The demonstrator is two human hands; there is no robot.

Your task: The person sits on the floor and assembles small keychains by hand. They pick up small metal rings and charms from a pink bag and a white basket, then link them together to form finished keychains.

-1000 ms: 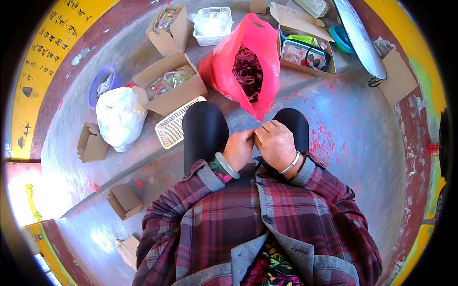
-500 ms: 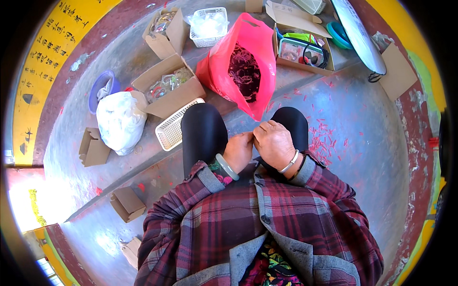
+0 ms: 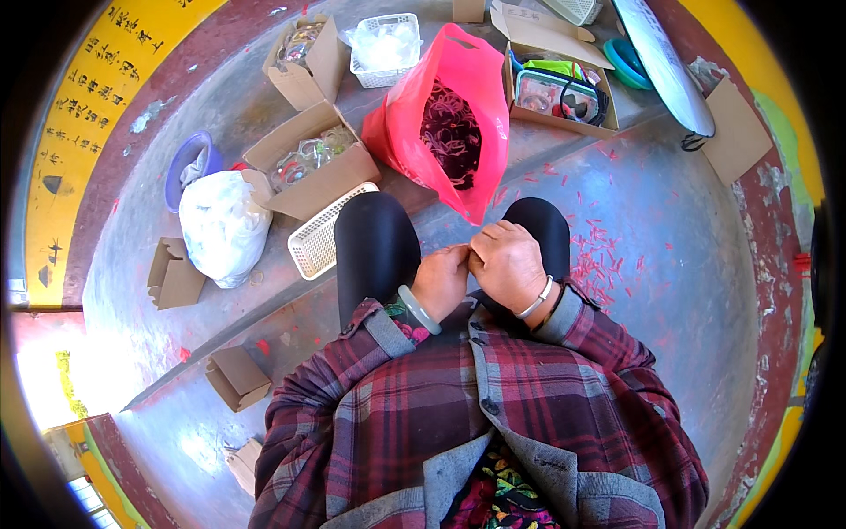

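Observation:
My left hand [image 3: 441,280] and my right hand [image 3: 508,269] meet over my lap, between the knees, with fingers curled and fingertips pressed together. Whatever they pinch is hidden behind the fingers. A pale bangle [image 3: 419,310] circles the left wrist, and a silvery one [image 3: 535,298] the right. Just beyond the hands stands an upright pink plastic bag [image 3: 485,97], its mouth open toward me. Inside lies a dark heap with thin pinkish loops or strips [image 3: 450,132].
Left of the bag are a cardboard box of clear ring-like pieces [image 3: 308,163], a cream basket [image 3: 315,251] and a white stuffed bag [image 3: 225,229]. Another box [image 3: 564,97] holds assorted items at the back right. Small red scraps [image 3: 599,256] litter the floor on the right.
Almost nothing differs. Both hands stay together in the same place; the surroundings have shifted very slightly in the picture.

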